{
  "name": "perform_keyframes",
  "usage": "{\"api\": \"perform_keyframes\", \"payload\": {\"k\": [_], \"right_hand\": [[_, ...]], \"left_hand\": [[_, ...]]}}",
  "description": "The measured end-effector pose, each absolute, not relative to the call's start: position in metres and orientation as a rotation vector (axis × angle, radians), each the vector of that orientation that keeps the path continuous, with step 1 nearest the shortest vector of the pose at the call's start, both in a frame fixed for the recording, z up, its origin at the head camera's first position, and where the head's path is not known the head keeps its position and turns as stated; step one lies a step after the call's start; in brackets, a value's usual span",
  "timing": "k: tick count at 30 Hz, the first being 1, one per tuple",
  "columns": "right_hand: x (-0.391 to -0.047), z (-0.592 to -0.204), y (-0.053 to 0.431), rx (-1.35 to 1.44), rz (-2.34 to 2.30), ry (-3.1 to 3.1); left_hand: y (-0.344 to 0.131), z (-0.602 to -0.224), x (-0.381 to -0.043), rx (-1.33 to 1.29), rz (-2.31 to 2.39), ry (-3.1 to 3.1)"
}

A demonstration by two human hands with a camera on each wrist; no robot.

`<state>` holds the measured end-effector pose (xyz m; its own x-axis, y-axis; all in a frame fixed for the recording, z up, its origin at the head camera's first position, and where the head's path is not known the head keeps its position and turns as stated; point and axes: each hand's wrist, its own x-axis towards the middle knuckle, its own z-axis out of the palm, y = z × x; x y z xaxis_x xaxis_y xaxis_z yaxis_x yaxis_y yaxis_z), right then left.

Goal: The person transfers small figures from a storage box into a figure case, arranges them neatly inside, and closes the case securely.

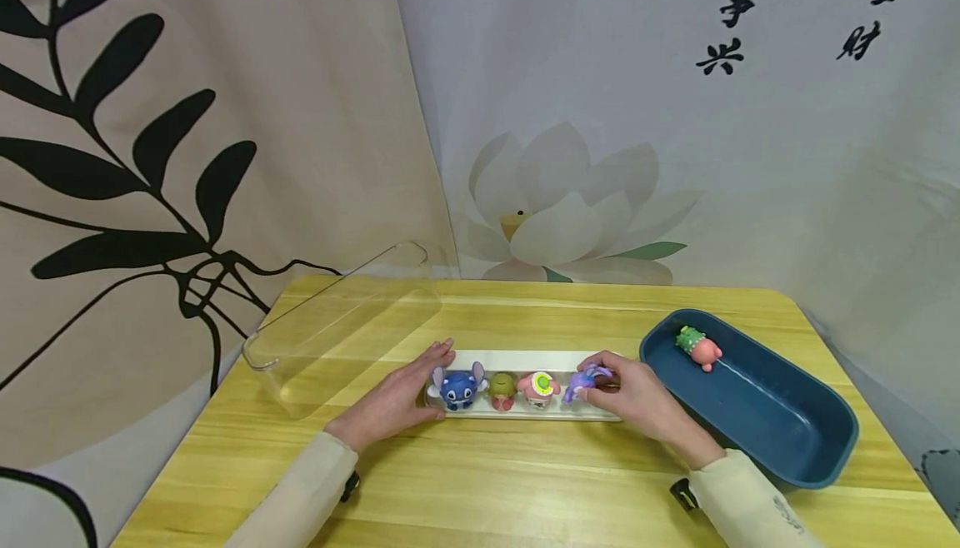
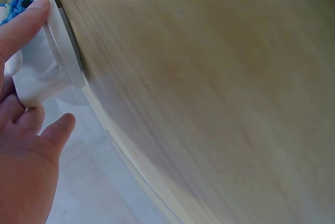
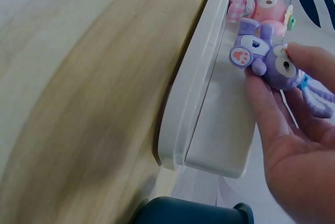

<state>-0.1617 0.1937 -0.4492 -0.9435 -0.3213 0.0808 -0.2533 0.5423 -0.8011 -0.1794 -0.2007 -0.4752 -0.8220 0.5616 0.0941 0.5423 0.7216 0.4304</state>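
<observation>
A long white display base [image 1: 517,359] lies on the table with a row of small figurines on it. From the left, in the head view, come a blue Stitch figurine [image 1: 457,387], an olive-green one with a pink lower part [image 1: 502,390] and a pink one with a yellow-green round piece [image 1: 539,388]. My left hand [image 1: 401,394] grips the left end of the base, its thumb at the front edge in the head view. My right hand [image 1: 633,394] pinches a purple long-eared figurine [image 3: 267,59] between thumb and fingers, over the right end of the base.
A dark blue tray [image 1: 757,440] stands at the right with a pink figurine in a green cap [image 1: 700,347] inside. At the back left, a clear box-shaped cover [image 1: 345,323] sits on the wooden table [image 1: 450,481]. Printed curtains [image 1: 585,73] hang behind.
</observation>
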Motion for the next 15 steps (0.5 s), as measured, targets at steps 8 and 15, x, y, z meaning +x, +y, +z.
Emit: {"api": "perform_keyframes", "payload": {"k": [8,15], "right_hand": [[-0.1608,-0.4495,0.1914,-0.484,-1.32,2.749],[-0.1588,-0.4499,0.1892,-0.481,-1.288,2.778]], "left_hand": [[-0.1995,-0.4737,-0.1789,0.911,0.705,2.867],[-0.199,-0.4729,-0.1785,0.894,0.713,2.86]]}}
